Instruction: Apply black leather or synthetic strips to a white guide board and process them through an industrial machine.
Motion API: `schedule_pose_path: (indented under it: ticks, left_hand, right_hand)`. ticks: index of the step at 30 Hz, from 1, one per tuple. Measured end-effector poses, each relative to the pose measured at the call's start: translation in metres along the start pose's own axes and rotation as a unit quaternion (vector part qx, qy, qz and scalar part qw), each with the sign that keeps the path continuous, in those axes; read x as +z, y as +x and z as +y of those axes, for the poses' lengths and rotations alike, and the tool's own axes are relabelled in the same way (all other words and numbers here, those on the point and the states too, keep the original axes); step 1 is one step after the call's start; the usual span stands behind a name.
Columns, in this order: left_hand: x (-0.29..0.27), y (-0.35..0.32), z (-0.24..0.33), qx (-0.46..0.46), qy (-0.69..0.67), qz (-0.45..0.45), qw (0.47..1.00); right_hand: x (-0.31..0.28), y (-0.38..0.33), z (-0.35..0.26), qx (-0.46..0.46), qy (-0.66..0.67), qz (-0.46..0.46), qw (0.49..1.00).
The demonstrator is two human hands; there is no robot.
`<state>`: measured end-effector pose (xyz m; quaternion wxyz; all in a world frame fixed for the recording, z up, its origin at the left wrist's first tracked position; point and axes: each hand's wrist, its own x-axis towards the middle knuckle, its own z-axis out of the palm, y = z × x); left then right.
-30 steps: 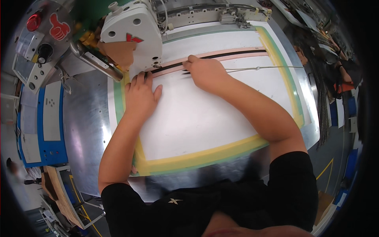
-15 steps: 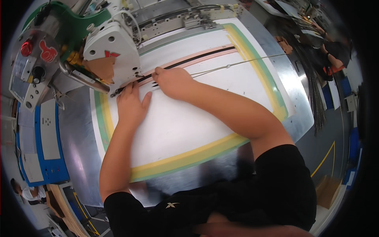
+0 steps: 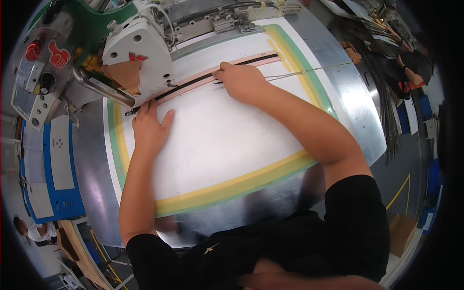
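Observation:
My left hand (image 3: 150, 129) lies flat, fingers stretched over the left end of a long black zipper (image 3: 191, 84) set between pink strips. Just beyond those fingertips, a dark zipper pull (image 3: 131, 111) shows. Farther right, my right hand (image 3: 243, 83) has its thumb and forefinger pinched at the zipper's near edge. Dark pointed tips of what look like small scissors (image 3: 219, 82) stick out beneath it, the rest hidden in the palm. A thin cord (image 3: 304, 71) runs from this hand to the right. The zipper lies on a white template sheet (image 3: 217, 140) bordered with yellow and green tape.
A white sewing machine head (image 3: 140, 55) stands over the sheet just beyond my left hand. Behind the sheet runs a metal rail with clamps (image 3: 227, 23). At left are a control panel (image 3: 41, 79) and a blue cabinet (image 3: 60, 164). Another person (image 3: 411, 72) works at far right.
The sheet and zipper have shifted slightly left under the machine head, my left hand with them. My right hand has slid right along the zipper, still with the pointed tips under it.

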<state>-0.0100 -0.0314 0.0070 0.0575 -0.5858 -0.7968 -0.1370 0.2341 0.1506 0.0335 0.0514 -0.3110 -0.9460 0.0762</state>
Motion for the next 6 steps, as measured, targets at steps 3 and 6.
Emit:
schedule_pose_path:
  ticks: [3,6]
  left_hand:
    - [0.002,0.003,0.002,0.003,-0.006,-0.010,1.000]
    - [0.007,0.006,0.007,0.011,-0.010,-0.024,1.000]
  right_hand:
    - [0.007,0.002,-0.008,-0.010,0.031,0.025,0.999]
    - [0.015,0.008,-0.017,-0.009,0.033,0.026,0.999]
